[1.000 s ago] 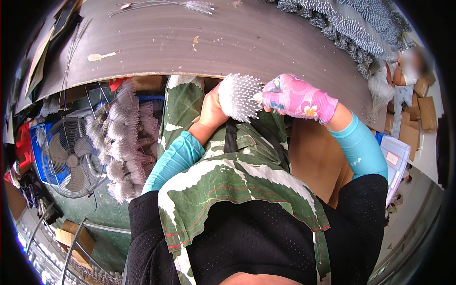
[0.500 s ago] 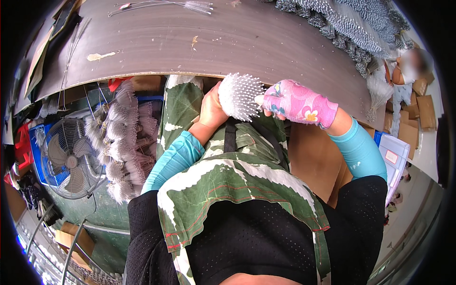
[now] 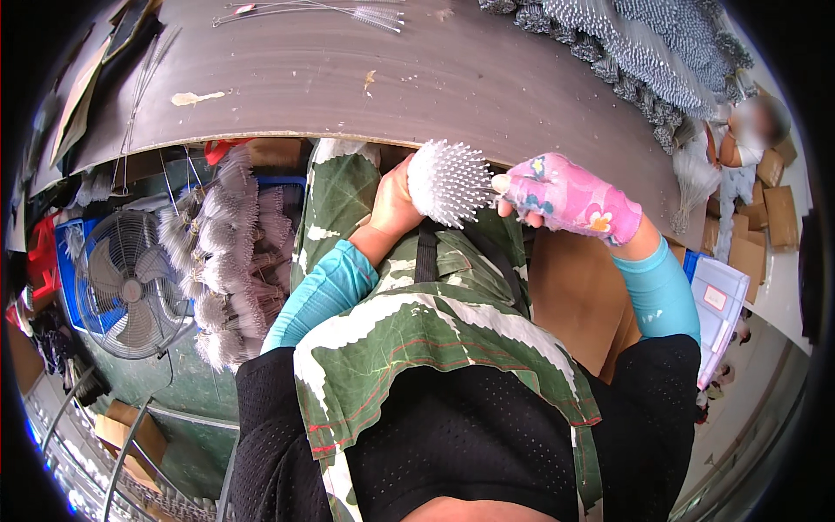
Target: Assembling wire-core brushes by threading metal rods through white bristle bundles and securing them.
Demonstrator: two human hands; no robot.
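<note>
In front of my lap, my left hand [image 3: 396,202] is closed around a thick bundle of thin wire brushes [image 3: 447,184] with white bristles. Their silvery tips face right, toward my other hand. My right hand [image 3: 567,198] wears a pink flowered fingerless glove and is closed in a pinch just right of the bundle. A thin dark wire end shows between its fingertips and the bundle; the rest of it cannot be made out.
A brown table [image 3: 296,78] spans the far side, with loose wire brushes [image 3: 374,16] and a large heap of bundled twisted wires [image 3: 626,52]. White brush bundles [image 3: 228,235] and a fan [image 3: 132,287] stand left. Cardboard [image 3: 574,287] and a plastic bin [image 3: 718,300] are right. Another person [image 3: 739,148] is far right.
My right hand has moved a little to the right, away from the bundle, and a thin wire now shows in the gap. My left hand keeps its hold on the bundle.
</note>
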